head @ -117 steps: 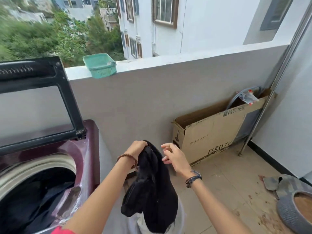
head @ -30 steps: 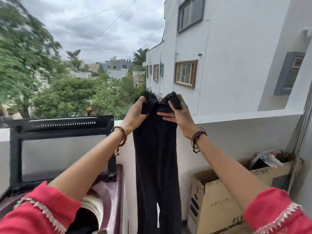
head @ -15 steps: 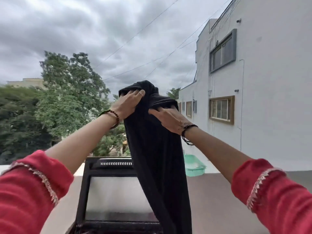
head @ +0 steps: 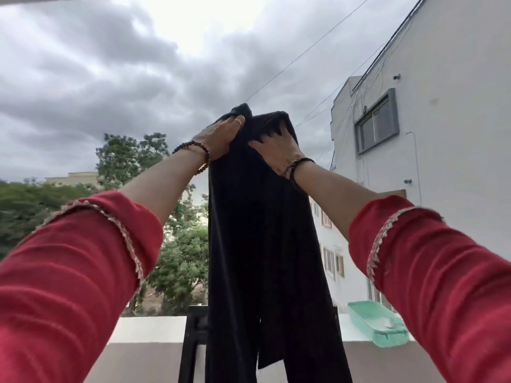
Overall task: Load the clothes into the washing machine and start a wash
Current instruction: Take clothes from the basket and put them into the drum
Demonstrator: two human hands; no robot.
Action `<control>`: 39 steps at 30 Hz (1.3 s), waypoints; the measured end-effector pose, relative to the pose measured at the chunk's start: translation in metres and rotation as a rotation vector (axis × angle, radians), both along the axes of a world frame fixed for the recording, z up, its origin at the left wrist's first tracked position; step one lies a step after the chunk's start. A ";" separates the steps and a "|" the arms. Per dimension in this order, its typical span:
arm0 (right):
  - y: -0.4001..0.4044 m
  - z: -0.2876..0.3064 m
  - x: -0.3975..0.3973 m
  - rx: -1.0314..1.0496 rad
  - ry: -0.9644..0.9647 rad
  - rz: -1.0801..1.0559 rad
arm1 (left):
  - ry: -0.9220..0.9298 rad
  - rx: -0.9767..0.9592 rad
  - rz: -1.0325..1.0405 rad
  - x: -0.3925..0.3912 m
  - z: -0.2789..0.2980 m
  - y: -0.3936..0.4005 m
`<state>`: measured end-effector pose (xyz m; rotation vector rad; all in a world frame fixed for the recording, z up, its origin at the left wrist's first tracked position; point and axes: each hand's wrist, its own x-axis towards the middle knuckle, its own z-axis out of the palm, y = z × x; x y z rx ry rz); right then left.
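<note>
A long black garment (head: 260, 244) hangs straight down in the middle of the view, held high against the sky. My left hand (head: 218, 139) grips its top edge on the left. My right hand (head: 276, 150) grips the top on the right, fingers tucked into the fabric. Both arms wear red sleeves. Behind the cloth's lower part a corner of the washing machine's raised black lid (head: 193, 335) shows. The machine's tub is out of view.
A white-topped balcony wall (head: 149, 330) runs across the bottom. On it at the right stands a green plastic basket (head: 378, 324). A white building (head: 442, 134) rises on the right, and trees (head: 177, 261) stand beyond the wall.
Both hands have lifted the black garment higher, from chest level to overhead. The view has tilted up, so the machine and floor have dropped out of sight.
</note>
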<state>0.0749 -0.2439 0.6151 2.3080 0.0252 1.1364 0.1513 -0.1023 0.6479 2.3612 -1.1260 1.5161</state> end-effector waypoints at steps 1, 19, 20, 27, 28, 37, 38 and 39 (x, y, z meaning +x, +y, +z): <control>0.003 -0.002 0.005 0.011 0.017 -0.016 | -0.008 0.033 0.004 0.004 -0.003 0.004; 0.029 -0.006 0.010 -0.015 -0.124 -0.032 | 0.471 -0.432 -0.683 0.000 -0.025 0.031; 0.030 -0.009 0.010 -0.010 -0.126 -0.030 | 0.522 -0.480 -0.762 -0.001 -0.028 0.030; 0.035 -0.053 0.013 0.028 -0.037 -0.023 | 0.618 -0.624 -0.677 -0.006 -0.061 0.025; 0.035 -0.063 0.014 0.039 -0.009 -0.025 | 0.660 -0.631 -0.663 -0.005 -0.069 0.025; 0.030 -0.156 0.025 0.474 0.293 0.020 | 1.295 -0.824 -0.421 0.018 -0.158 0.022; 0.028 -0.165 0.024 0.570 0.339 0.033 | 1.341 -0.858 -0.396 0.021 -0.173 0.024; 0.026 -0.172 0.024 0.642 0.377 0.033 | 1.376 -0.888 -0.373 0.025 -0.188 0.026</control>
